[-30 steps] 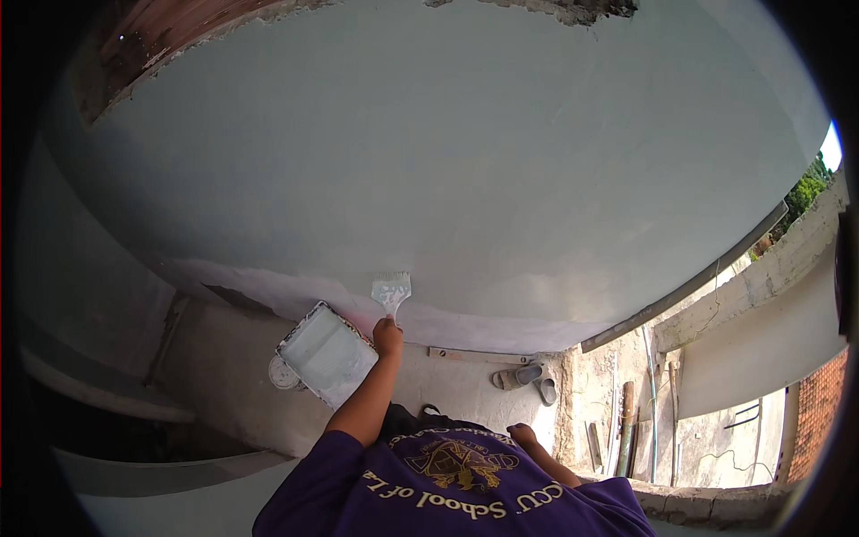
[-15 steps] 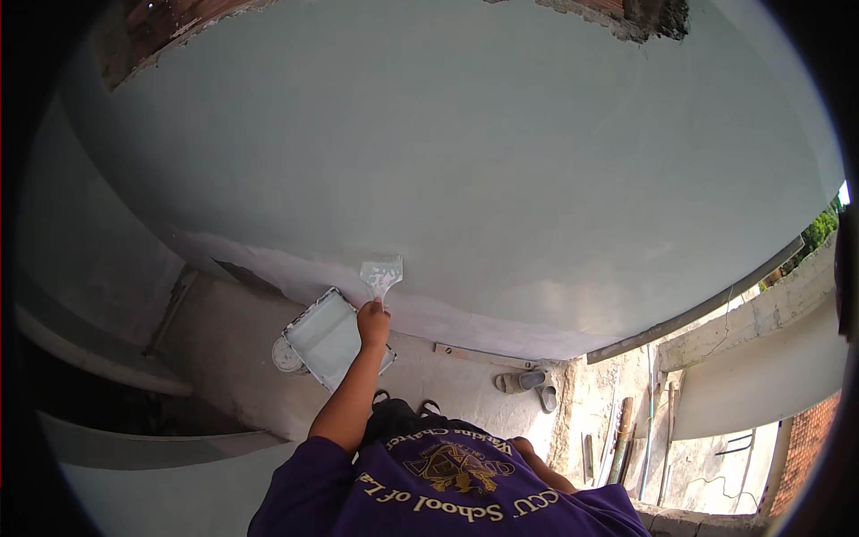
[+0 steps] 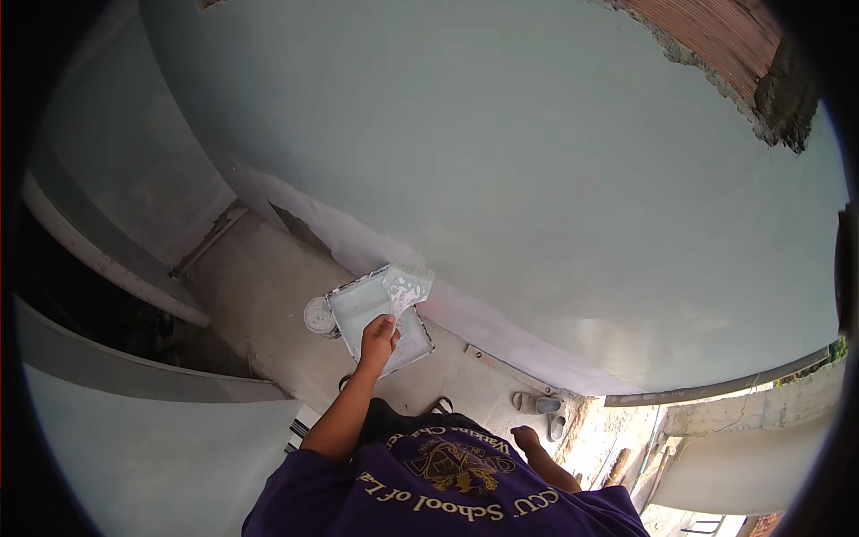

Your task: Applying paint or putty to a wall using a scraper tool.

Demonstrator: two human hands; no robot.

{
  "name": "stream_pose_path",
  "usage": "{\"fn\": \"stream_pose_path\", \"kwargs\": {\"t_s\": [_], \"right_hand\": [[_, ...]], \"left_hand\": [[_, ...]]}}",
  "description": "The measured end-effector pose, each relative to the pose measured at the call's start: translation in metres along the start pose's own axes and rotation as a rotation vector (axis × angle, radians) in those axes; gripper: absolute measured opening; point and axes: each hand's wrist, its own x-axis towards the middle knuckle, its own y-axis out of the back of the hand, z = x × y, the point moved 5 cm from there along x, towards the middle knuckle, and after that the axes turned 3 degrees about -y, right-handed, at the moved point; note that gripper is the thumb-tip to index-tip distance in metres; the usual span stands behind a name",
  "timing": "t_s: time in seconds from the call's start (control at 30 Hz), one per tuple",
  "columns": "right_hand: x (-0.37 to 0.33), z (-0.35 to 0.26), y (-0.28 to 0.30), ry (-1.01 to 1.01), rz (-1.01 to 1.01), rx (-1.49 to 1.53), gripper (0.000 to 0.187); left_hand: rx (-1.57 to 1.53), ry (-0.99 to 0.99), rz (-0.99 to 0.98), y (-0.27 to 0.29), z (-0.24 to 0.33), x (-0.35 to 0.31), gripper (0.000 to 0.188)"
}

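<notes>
A wide flat paintbrush (image 3: pixel 407 286), its pale body blotched with white paint, is gripped by the handle in my left hand (image 3: pixel 379 342). The hand is closed round it, and the brush appears over the upper right part of a paint tray (image 3: pixel 344 309). Pale paint coats the inside of that tray, and dark smears mark its rim. Whether the bristles touch the tray or the wall, I cannot tell. My right hand (image 3: pixel 526 438) hangs low beside my body, away from the tray; its fingers are too small and unclear to read.
A pale green wall (image 3: pixel 501 179) rises ahead, with a whitish band along its foot. A round white container (image 3: pixel 318 315) stands left of the tray. Slippers (image 3: pixel 537 404) and a long bar (image 3: pixel 506 369) lie on the floor to the right. At left is a dark opening (image 3: pixel 98 313).
My left hand has drawn the brush back from the wall's lower part to over the tray. The view has turned, and my right hand has come into sight.
</notes>
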Motion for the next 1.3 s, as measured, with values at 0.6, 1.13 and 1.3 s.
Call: {"fn": "stream_pose_path", "kwargs": {"t_s": [0.6,1.13,1.3], "right_hand": [[-0.03,-0.446,-0.023,0.433,-0.184,0.403,0.031],[-0.126,-0.573,-0.049,0.417,-0.473,0.959,0.028],[-0.107,-0.547,-0.038,0.4,-0.581,1.18,0.023]], "left_hand": [[-0.17,0.09,0.046,0.191,0.027,-0.008,0.022],[-0.065,0.353,-0.401,0.18,0.017,0.026,0.032],[0.028,0.443,-0.448,0.159,0.018,0.028,0.038]]}}
